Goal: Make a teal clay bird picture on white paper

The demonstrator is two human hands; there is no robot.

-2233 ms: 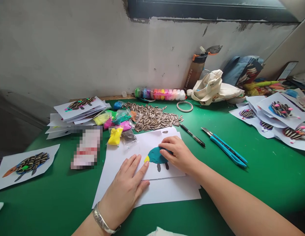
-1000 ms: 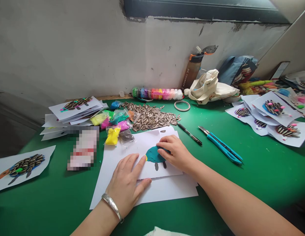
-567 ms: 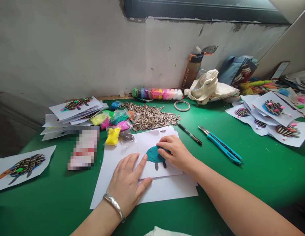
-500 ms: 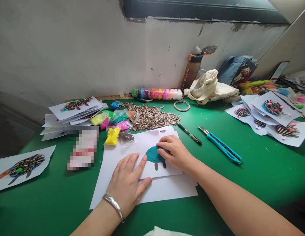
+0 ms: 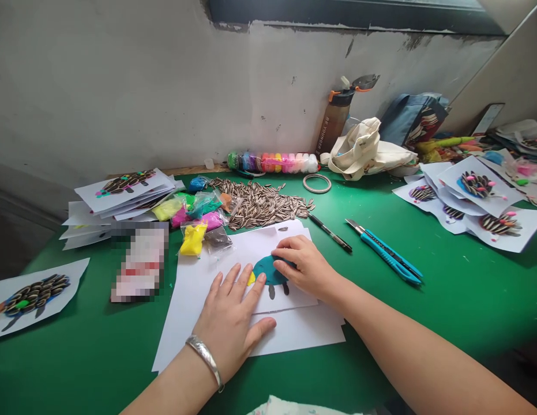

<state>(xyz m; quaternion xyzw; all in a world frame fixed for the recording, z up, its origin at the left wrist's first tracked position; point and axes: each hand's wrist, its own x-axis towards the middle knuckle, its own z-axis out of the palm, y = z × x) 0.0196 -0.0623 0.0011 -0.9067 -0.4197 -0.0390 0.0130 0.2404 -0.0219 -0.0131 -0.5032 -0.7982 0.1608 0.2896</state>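
A teal flattened clay shape (image 5: 268, 268) with a yellow end (image 5: 251, 279) and two dark grey legs lies on a white sheet of paper (image 5: 300, 298). My left hand (image 5: 231, 302) rests on that sheet with spread fingers, the fingertips beside and over the yellow end. My right hand (image 5: 305, 266) bends over the clay's right part, its thumb and fingers drawn together; whatever is between them is hidden. A lone sunflower seed (image 5: 282, 229) lies on the paper above. Beyond the paper is a heap of sunflower seeds (image 5: 268, 204).
Bagged clay, including a yellow packet (image 5: 192, 240), lies left of the seeds. On the right are a black pen (image 5: 331, 233) and a blue utility knife (image 5: 385, 253). Finished seed pictures (image 5: 37, 297) lie left, more at right. A bottle (image 5: 335, 118) and cloth bag (image 5: 359, 153) stand behind.
My left hand has shifted slightly right, and the clay's yellow end now shows between its fingers. The right hand stays on the teal clay. The whole view has moved a little.
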